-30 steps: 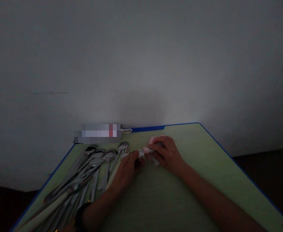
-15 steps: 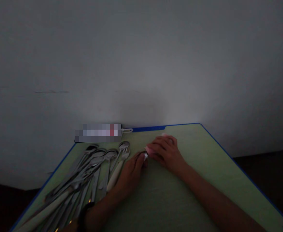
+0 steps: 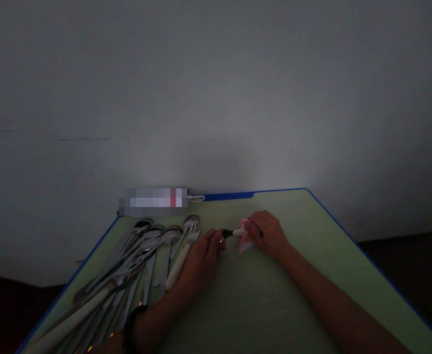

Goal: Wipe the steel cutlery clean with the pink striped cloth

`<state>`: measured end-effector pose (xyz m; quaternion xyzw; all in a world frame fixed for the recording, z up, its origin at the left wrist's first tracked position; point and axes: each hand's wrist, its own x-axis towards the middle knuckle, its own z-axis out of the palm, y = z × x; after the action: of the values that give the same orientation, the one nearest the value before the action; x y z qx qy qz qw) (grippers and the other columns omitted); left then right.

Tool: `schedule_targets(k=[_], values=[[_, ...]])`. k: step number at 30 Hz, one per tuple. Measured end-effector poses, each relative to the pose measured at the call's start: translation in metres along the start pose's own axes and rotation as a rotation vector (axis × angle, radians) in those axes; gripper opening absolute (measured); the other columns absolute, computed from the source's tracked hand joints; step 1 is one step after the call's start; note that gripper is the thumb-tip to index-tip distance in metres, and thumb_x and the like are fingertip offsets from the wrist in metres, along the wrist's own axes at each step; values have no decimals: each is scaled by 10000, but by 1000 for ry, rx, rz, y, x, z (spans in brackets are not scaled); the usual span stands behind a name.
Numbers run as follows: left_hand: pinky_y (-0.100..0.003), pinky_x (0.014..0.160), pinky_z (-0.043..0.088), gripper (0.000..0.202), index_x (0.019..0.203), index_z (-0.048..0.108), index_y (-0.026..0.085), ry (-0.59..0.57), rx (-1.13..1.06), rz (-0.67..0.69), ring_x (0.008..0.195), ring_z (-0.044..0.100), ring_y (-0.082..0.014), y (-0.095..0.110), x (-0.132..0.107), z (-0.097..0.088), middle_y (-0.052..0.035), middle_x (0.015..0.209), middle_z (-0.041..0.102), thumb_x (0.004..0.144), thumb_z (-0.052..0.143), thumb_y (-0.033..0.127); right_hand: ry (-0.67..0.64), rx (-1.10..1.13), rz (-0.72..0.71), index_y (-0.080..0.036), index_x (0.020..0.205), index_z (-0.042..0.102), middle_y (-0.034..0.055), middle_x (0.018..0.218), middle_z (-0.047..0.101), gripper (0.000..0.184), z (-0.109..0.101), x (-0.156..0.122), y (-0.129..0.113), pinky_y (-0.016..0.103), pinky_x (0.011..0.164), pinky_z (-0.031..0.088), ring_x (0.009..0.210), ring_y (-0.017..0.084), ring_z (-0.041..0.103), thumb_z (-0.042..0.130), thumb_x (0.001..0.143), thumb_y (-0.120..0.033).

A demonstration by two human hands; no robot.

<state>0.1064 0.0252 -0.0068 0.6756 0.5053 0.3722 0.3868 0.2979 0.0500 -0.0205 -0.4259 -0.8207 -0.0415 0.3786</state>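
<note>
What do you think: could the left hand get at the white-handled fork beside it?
Probably yes: the white-handled fork lies close by, seemingly uncovered, though the left hand grips another utensil.

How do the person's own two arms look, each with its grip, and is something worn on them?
The left forearm and right forearm show no sleeve. The left grip and right grip are ungloved human hands. A dark, rounded band circles the left forearm; its material is too dim to tell. The right forearm shows no band.

Head view — forward, down, seemingly near.
</note>
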Motion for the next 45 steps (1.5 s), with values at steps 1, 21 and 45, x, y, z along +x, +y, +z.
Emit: schedule_targets(k=[1,21,45], values=[[-237,540,357,317,679,502,186,-9,53,22,553,461,-143,0,0,-1,25,601,480,885,337,362,-28,-25,-33,-160,766,592,40,673,595,287,0,0,-3,288,680,348,655,140,496,368,899,-278],[-208,436,314,364,650,493,186,35,-141,-108,455,415,-114,-7,3,2,49,527,444,870,347,437,-247,-90,-19,-166,745,572,34,673,612,374,6,5,-8,277,662,311,623,124,513,286,925,-327],[-184,410,263,263,932,553,149,-74,-265,-40,447,357,-87,0,-1,3,71,514,396,834,465,377,-100,218,219,-176,794,560,27,689,578,342,13,-1,-16,250,601,363,619,129,504,276,919,-318]])
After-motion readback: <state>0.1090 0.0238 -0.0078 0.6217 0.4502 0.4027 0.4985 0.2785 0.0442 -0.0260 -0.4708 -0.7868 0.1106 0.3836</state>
